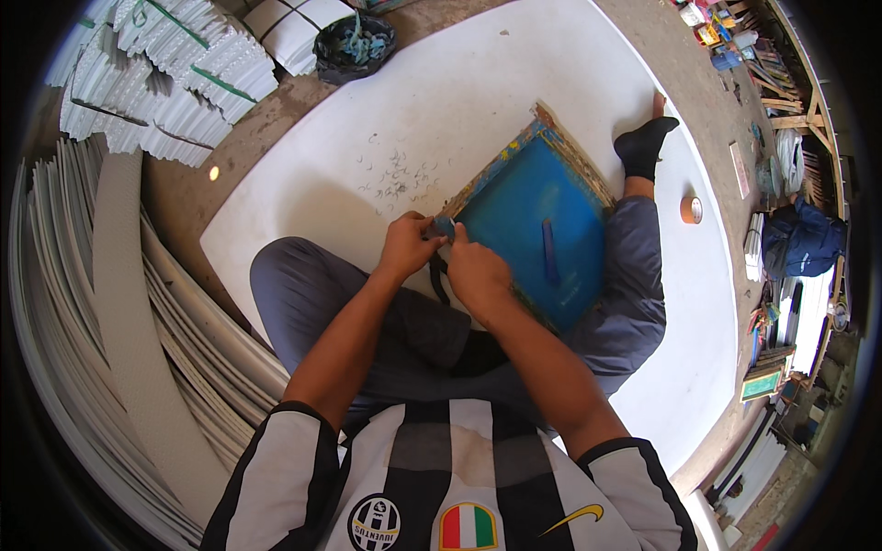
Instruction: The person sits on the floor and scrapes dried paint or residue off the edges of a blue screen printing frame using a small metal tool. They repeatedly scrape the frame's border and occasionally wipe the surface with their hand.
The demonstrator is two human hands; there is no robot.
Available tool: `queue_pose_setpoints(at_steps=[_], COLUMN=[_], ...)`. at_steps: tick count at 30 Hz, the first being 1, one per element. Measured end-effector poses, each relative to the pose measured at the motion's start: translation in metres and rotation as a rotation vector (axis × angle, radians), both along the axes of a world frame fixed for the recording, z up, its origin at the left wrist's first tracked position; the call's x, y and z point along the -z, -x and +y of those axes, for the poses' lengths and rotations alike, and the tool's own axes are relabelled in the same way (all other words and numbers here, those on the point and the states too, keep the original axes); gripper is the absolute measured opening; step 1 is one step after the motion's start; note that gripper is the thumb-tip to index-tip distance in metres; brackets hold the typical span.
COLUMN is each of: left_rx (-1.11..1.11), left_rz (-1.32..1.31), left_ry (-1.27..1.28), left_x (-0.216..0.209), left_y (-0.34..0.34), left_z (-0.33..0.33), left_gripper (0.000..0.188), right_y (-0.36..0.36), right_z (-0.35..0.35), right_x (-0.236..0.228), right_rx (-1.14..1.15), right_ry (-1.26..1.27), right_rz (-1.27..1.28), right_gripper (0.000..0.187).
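Observation:
My left hand (409, 246) is closed in a pinch on a small blue-grey piece (445, 226), too small to make out its kind. From the other side, my right hand (480, 273) presses its fingers against the same piece, so the two hands meet. A dark strip (439, 277) hangs just below them. Beside my right hand lies a paint-stained wooden screen frame (577, 162) with a blue panel, one corner close to my fingers. On the panel rests a narrow dark-blue strip (549, 253). Small curved shavings (400, 179) are scattered left of the frame.
I sit on a large white sheet (322, 138). A roll of brown tape (691, 210) stands at its right side. Bundled white sheets (175, 78) and a black bag of scraps (354, 46) are at the far left; long curved sheets (129, 340) lie at my left. Clutter lines the right.

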State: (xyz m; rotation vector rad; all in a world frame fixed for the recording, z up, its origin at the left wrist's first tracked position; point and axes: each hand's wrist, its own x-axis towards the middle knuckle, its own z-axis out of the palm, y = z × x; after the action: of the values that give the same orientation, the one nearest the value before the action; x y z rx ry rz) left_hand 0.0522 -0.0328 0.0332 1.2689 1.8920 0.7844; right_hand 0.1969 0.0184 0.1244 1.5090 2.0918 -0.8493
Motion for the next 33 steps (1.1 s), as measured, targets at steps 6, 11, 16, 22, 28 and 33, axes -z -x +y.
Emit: queue_pose_setpoints(at_steps=[6,11,16,22,28,33], left_rx=[0.0,-0.019,-0.006,-0.092,-0.126,-0.091], left_rz=[0.019,0.006,-0.017,-0.121,-0.071,0.107], left_ry=[-0.004,-0.066,0.028,0.048,-0.021,-0.12], left_x=[0.008,0.009,0.006,0.009,0.01,0.015], left_y=[0.005,0.002,0.008,0.007,-0.003,-0.01], left_z=[0.0,0.002,0.003,0.001,0.007,0.008], left_gripper=[0.047,0.044,0.053,0.057,0.06,0.06], right_y=[-0.002,-0.024,-0.021,-0.034,-0.057,-0.049], right_z=[0.003,0.002,-0.005,0.01,0.0,0.005], right_x=[0.005,0.064,0.05,0.027,0.06,0.048], right_rx=[-0.002,0.157,0.346,0.954,0.318,0.204], right_ry=[0.025,-0.038,0.18,0.772,-0.026,-0.065], right_rz=[0.088,0.46,0.47,0.74,0.643,0.434], right_gripper=[0.061,0.063,0.055,0.049,0.047,0.047])
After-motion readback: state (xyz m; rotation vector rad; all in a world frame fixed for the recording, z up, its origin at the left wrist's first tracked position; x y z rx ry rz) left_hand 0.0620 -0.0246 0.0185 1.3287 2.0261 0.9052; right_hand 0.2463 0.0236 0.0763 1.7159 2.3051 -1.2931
